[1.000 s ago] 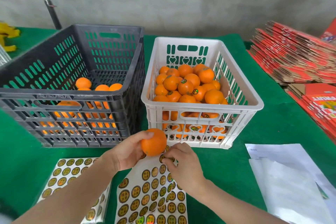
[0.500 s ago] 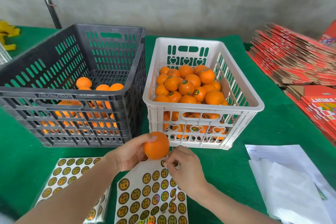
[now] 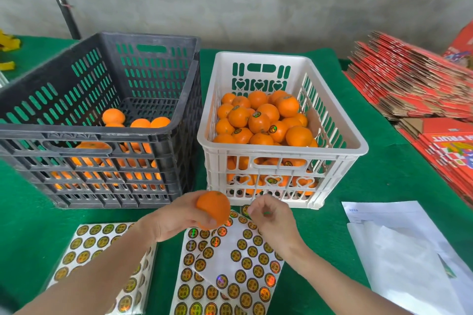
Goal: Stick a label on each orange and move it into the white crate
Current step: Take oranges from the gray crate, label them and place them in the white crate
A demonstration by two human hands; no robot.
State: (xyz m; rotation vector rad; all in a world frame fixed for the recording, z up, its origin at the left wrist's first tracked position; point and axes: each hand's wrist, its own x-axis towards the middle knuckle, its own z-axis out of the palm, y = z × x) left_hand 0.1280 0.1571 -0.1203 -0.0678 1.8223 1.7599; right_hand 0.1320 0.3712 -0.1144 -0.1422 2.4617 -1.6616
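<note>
My left hand (image 3: 176,220) grips an orange (image 3: 213,208) just in front of the white crate (image 3: 340,146). My right hand (image 3: 272,220) is beside the orange, fingers curled, pinching a round label (image 3: 266,212) seen edge-on, above the sticker sheet (image 3: 230,268). The white crate holds several labelled oranges (image 3: 258,120). The black crate (image 3: 163,140) on the left holds several unlabelled oranges (image 3: 114,116).
A second sticker sheet (image 3: 102,243) lies under my left forearm. White papers (image 3: 399,250) lie at the right. Stacked red flat cartons (image 3: 414,84) fill the far right. Everything rests on a green cloth (image 3: 384,176).
My right hand has lifted off the sticker sheet with a label pinched, and my left hand has turned the orange slightly toward it.
</note>
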